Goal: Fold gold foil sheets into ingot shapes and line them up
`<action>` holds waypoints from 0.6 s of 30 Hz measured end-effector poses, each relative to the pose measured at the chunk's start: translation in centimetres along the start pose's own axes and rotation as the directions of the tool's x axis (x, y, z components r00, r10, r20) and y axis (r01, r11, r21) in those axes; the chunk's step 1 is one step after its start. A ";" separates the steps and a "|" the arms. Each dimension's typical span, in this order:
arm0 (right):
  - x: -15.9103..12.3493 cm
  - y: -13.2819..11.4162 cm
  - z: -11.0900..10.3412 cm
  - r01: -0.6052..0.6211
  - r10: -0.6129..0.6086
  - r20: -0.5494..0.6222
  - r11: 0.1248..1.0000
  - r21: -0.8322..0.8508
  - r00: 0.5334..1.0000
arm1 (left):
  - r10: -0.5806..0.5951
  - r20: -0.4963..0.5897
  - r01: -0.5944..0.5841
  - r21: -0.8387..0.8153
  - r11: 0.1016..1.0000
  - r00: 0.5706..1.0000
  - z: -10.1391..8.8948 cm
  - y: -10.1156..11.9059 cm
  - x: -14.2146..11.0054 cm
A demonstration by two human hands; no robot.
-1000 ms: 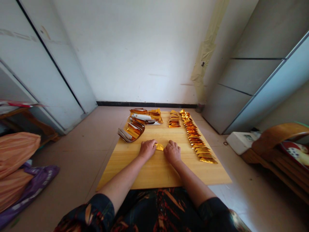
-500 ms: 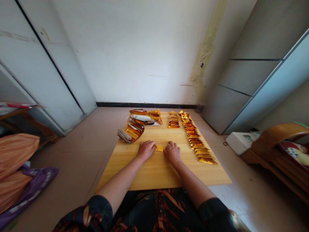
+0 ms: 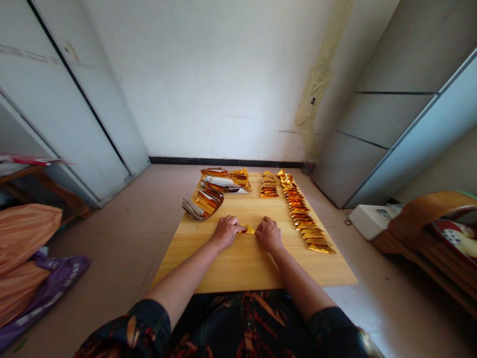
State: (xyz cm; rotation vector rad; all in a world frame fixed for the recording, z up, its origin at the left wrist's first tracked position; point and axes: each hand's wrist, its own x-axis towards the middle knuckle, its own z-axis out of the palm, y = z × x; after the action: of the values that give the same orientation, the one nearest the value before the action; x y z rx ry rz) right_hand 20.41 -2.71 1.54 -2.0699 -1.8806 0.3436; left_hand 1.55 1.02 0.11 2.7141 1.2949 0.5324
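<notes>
A small piece of gold foil paper (image 3: pixel 250 229), partly folded, lies on the wooden board (image 3: pixel 238 268) between my hands. My left hand (image 3: pixel 226 232) is closed on its left end, with a finger pressed onto the paper. At its right end my right hand (image 3: pixel 269 232) is closed, fingers curled at the edge of the paper. Part of the paper is hidden under the fingers. To the right runs a long row of folded gold paper pieces (image 3: pixel 303 219), overlapping one another. A shorter row of folded pieces (image 3: pixel 269 185) lies farther back.
Curled stacks of gold paper sheets (image 3: pixel 204 201) and more sheets (image 3: pixel 227 181) lie at the board's back left. A white wall (image 3: pixel 223 89) stands behind. A grey cabinet (image 3: pixel 372 119) and a wooden chair (image 3: pixel 421 233) are right; an orange bag (image 3: pixel 28 238) is left.
The foil paper between my hands has gone from a flat strip to a more pointed, folded shape. My left fingers have come in over its left end; my right hand has shifted slightly right.
</notes>
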 end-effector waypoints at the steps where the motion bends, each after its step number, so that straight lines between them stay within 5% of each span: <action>1: 0.0 0.1 0.0 0.000 0.000 0.000 1.000 0.006 1.000 | 0.012 -0.008 -0.011 0.005 1.000 1.000 0.1 0.0 0.0; 9: 0.6 0.8 0.2 0.000 0.001 -0.045 0.999 0.032 0.999 | 0.129 -0.073 -0.125 0.049 0.991 0.989 0.8 0.2 0.1; 13: 1.3 0.9 -0.1 0.107 -0.093 -0.094 0.983 0.151 0.991 | 0.192 -0.054 -0.190 0.044 0.981 0.980 1.1 0.8 0.2; 18: 2.4 -0.6 -0.1 0.174 -0.216 0.060 0.895 0.411 0.975 | 0.179 -0.070 -0.179 0.007 0.984 0.981 1.6 1.1 0.3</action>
State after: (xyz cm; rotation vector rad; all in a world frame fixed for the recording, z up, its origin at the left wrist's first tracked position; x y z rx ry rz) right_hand 20.13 -0.32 1.96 -1.6036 -1.8640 0.7332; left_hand 3.07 0.59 -1.02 2.8539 1.0708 0.6499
